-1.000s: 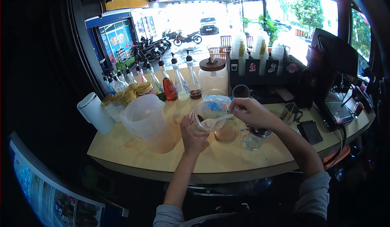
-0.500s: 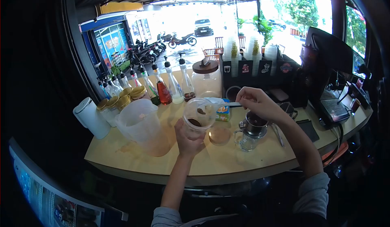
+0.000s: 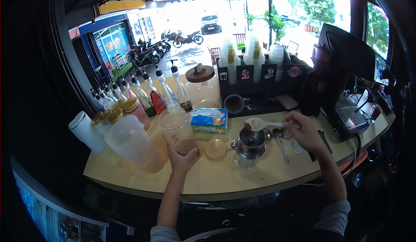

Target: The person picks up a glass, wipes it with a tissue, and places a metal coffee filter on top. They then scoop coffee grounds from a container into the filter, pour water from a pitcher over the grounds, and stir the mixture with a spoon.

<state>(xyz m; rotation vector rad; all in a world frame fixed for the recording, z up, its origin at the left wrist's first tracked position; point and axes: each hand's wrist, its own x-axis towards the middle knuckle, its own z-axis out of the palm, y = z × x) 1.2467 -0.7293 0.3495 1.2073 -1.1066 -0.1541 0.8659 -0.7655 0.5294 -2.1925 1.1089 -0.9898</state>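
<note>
My left hand (image 3: pixel 182 157) grips the lower part of a clear plastic jar (image 3: pixel 176 127) that stands upright on the wooden counter (image 3: pixel 260 172), with some brown powder at its bottom. In my right hand (image 3: pixel 305 131) is a white plastic spoon (image 3: pixel 262 123), its bowl holding brown powder just above a metal drip filter (image 3: pixel 251 139). That filter sits on a glass mug (image 3: pixel 242 157). The jar's round lid (image 3: pixel 216 148) lies flat on the counter between the jar and the mug.
A large frosted pitcher (image 3: pixel 132 143) and a white canister (image 3: pixel 86 131) stand at the left. Syrup pump bottles (image 3: pixel 157 95), gold-lidded jars (image 3: pixel 113 113), a tissue box (image 3: pixel 209 121) and a big glass jar (image 3: pixel 201 89) line the back. Stacked cups (image 3: pixel 245 51) and an espresso machine (image 3: pixel 352 82) are at the right.
My left hand lowered the tilted jar and set it upright on the counter. My right hand drew the spoon out of the jar and carried it right, over the metal filter.
</note>
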